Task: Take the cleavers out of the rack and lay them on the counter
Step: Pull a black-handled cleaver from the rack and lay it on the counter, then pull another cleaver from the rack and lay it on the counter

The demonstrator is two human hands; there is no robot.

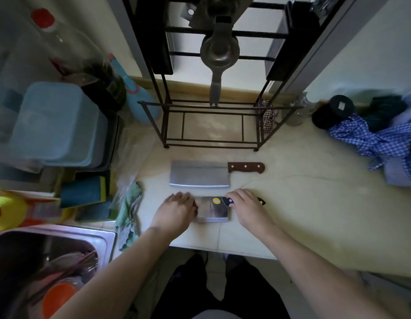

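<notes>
Cream counter: one cleaver lies mid-counter before the rack. My right hand grips the second cleaver's handle near the front edge; left hand rests flat on its blade. Fingers could slip onto the edge. Its yellow sticker is unreadable.

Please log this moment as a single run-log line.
phase: laying second cleaver | left hand: on blade | right hand: gripping handle | first cleaver: flat on counter

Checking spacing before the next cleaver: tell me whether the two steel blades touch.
Apart. The head view shows bare counter between the wooden-handled cleaver and the yellow-stickered black-handled cleaver.
</notes>
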